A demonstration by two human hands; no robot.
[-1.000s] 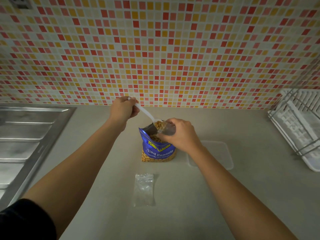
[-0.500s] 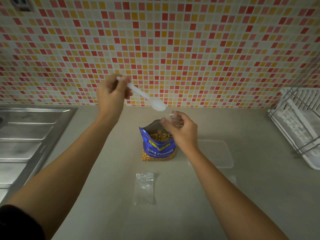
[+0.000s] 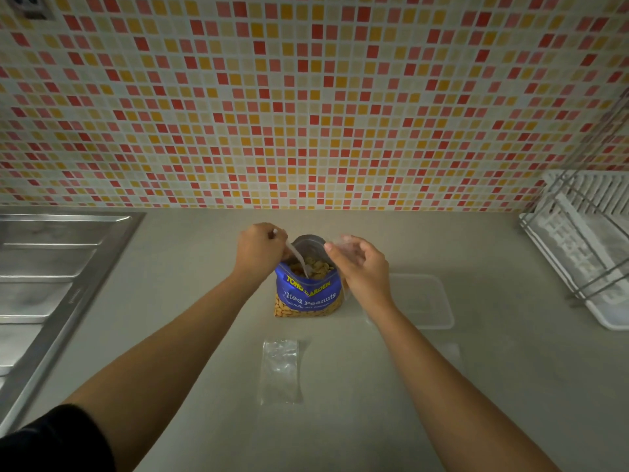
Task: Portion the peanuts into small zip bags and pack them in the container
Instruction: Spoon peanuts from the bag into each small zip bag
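While the left hand [image 3: 260,248] clenches round the handle of a white spoon [image 3: 299,262], the spoon's bowl dips among the peanuts [image 3: 320,267] in the open blue peanut bag [image 3: 308,296], which stands upright on the counter [image 3: 340,430]. At the bag's 2 o'clock the right hand [image 3: 362,267] curls its fingers and pinches a small zip bag [image 3: 340,242], clear and blurred, over the mouth. The right wrist hides the near left corner of the clear container [image 3: 427,301], just beside the peanut bag at 3 o'clock. A spare zip bag [image 3: 280,369] lies flat at 6 o'clock. A steel sink [image 3: 51,267] sits at 9 o'clock, a dish rack [image 3: 585,243] far out at 3, a mosaic wall [image 3: 306,97] at 12.
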